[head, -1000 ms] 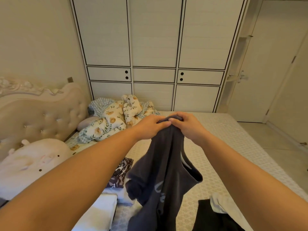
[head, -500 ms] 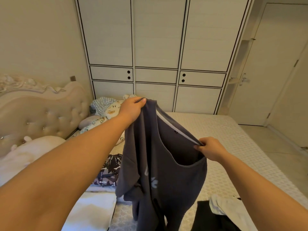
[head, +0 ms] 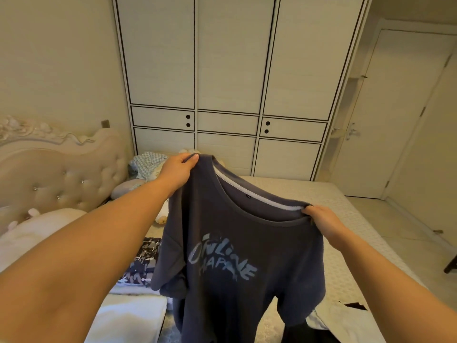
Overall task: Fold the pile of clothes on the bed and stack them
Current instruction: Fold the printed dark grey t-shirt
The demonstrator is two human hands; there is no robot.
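Observation:
A dark grey T-shirt [head: 247,243] with pale blue lettering hangs spread out in the air above the bed [head: 358,233]. My left hand [head: 179,169] pinches its left shoulder, raised higher. My right hand [head: 324,219] grips the collar edge near the right shoulder, lower down. The shirt's front faces me and its hem drops out of view at the bottom. Folded pieces lie at the lower left: a white one [head: 131,318] and a black-and-white patterned one [head: 143,263]. A loose white garment [head: 346,320] and a dark one [head: 309,335] lie at the lower right.
A padded headboard [head: 57,174] and a pale pillow [head: 29,233] stand to the left. Bunched checked and floral bedding [head: 148,162] lies at the far end of the bed. A white wardrobe [head: 227,82] fills the far wall and a door [head: 395,115] is at the right.
My hands have drawn apart from a joined grip, spreading the shirt open. The left hand rose, the right moved right and down, and the printed front now faces me.

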